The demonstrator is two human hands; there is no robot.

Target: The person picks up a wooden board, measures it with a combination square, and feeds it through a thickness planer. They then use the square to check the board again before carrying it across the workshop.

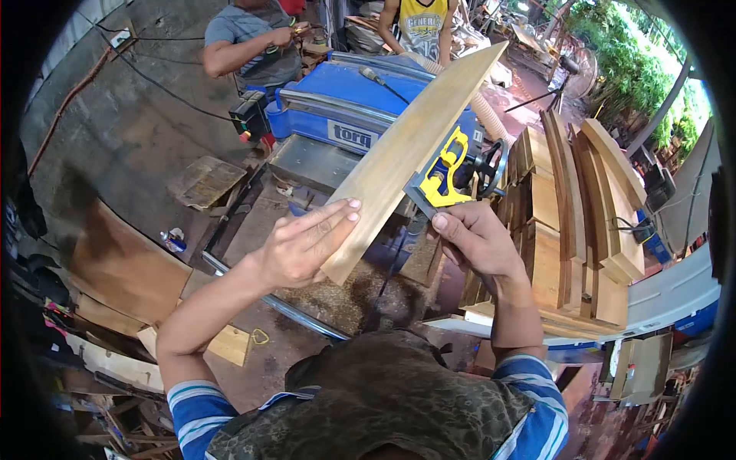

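There is one wooden board [414, 146], long, flat and pale brown, with a smooth face and fine grain. It is raised in the air in a slanting position, its lower end near the person and its far end in front of the blue machine [345, 111]. The left hand [307, 241] is closed on the board near this lower end, with the fingertips lying on the broad face; the thumb I cannot see. The right hand [481, 239] has its thumb and fingers closed on one yellow tool [448, 172], though some fingers are hidden. This tool has a curved, open frame and a straight grey bar, which is set at the edge of the board.

The machine is one, with a smooth blue top, metal bars and the letters "torq". Behind it are two other people, one in a grey shirt [257, 38] and one in a yellow top [423, 29]. At the right are several thick wooden planks [563, 207], straight-edged and piled closely; their exact number I cannot tell.
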